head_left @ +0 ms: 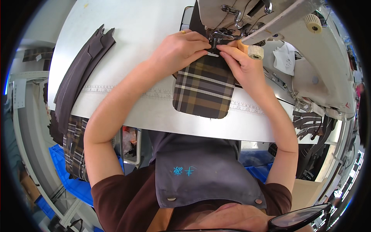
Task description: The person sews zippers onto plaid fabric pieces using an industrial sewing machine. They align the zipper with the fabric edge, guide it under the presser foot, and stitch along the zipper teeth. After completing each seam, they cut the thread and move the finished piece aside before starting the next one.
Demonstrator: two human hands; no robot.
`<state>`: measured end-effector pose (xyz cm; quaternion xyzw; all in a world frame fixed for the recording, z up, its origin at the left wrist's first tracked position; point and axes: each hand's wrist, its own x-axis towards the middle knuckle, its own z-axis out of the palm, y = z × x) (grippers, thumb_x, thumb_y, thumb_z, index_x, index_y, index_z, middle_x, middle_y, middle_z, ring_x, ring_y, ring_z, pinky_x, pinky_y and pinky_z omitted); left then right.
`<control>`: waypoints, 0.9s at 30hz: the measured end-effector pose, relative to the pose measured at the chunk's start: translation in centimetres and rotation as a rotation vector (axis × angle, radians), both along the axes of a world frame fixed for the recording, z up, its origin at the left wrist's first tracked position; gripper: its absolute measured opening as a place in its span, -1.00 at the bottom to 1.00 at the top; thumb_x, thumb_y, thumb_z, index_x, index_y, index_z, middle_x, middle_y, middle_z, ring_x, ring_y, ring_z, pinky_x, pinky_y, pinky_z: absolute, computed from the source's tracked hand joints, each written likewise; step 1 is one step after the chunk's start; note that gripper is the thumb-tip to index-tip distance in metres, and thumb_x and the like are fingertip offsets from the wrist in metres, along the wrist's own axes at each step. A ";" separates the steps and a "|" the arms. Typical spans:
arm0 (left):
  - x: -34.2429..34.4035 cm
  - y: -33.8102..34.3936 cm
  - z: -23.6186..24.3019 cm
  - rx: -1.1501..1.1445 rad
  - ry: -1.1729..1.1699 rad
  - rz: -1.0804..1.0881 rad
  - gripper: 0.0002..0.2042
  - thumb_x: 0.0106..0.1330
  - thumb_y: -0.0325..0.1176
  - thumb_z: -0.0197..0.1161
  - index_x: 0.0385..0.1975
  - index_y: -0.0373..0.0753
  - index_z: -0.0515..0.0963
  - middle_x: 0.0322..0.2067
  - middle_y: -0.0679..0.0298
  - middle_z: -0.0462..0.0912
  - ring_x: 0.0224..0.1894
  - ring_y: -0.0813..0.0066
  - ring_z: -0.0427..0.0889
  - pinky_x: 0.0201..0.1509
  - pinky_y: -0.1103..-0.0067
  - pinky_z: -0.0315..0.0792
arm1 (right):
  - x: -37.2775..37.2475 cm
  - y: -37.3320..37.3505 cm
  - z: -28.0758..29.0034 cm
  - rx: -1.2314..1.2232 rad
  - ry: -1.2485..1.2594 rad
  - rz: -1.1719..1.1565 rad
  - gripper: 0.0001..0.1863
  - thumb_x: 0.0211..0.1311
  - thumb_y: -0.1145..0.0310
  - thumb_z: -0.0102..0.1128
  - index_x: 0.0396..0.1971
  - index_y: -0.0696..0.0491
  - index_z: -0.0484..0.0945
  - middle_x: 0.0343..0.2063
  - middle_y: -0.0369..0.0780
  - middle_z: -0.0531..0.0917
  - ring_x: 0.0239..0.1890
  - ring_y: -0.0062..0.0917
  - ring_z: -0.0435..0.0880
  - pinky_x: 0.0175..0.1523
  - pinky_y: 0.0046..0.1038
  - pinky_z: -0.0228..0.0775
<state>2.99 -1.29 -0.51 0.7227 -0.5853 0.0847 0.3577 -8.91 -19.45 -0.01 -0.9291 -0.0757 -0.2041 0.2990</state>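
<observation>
At the near edge of the view, a grey bib apron [201,170] hung over a brown shirt [116,201], with blue plastic crates [73,181] below the white sewing table [131,34]. On the table, over a printed ruler strip [116,89], lay a brown-and-grey plaid fabric piece with rounded corners [204,89]. The left hand [179,48] pressed fingertips flat on its far edge; the right hand [241,63] pinched that edge beside it, fingers closed on the cloth. Both met just under the presser foot [215,38] of the beige sewing machine [293,46]. A stack of dark grey cut cloth pieces [81,73] lay well apart, at left.
</observation>
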 end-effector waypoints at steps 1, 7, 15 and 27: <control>0.0 0.0 -0.1 -0.002 -0.031 0.003 -0.83 0.10 -0.43 0.31 -0.30 -0.24 0.64 -0.25 0.27 0.64 -0.25 0.28 0.60 -0.16 0.47 0.51 | 0.3 0.2 -0.4 -0.028 -0.039 0.005 -0.82 0.11 0.42 0.21 -0.25 0.00 0.62 -0.35 -0.22 0.64 -0.35 -0.28 0.58 -0.24 -0.38 0.42; -0.1 -0.2 -0.4 -0.023 -0.068 0.039 -0.86 0.10 -0.45 0.30 -0.34 -0.31 0.63 -0.32 0.26 0.63 -0.34 0.33 0.61 -0.24 0.51 0.50 | 0.3 0.4 -0.1 -0.143 -0.083 0.065 -0.72 0.02 0.31 0.31 -0.24 0.06 0.61 -0.23 -0.25 0.63 -0.20 -0.29 0.56 -0.11 -0.33 0.41; 0.2 -0.9 1.1 0.037 0.686 0.105 -0.89 0.13 -0.45 0.25 -0.41 -0.37 0.61 -0.43 0.23 0.59 -0.40 0.42 0.58 -0.27 0.59 0.43 | -2.4 3.2 -0.2 -0.387 -0.157 0.253 -0.63 -0.03 0.31 0.29 -0.21 0.17 0.52 -0.10 -0.17 0.57 -0.02 -0.33 0.50 -0.05 -0.35 0.43; 1.5 -0.4 1.7 0.104 0.513 -0.011 -0.88 0.14 -0.43 0.23 -0.42 -0.34 0.63 -0.41 0.23 0.60 -0.40 0.36 0.58 -0.28 0.54 0.43 | -1.4 3.9 0.4 -0.126 -0.245 0.164 -0.77 -0.04 0.51 0.27 -0.30 0.14 0.56 -0.25 -0.18 0.67 -0.19 -0.38 0.66 -0.19 -0.45 0.52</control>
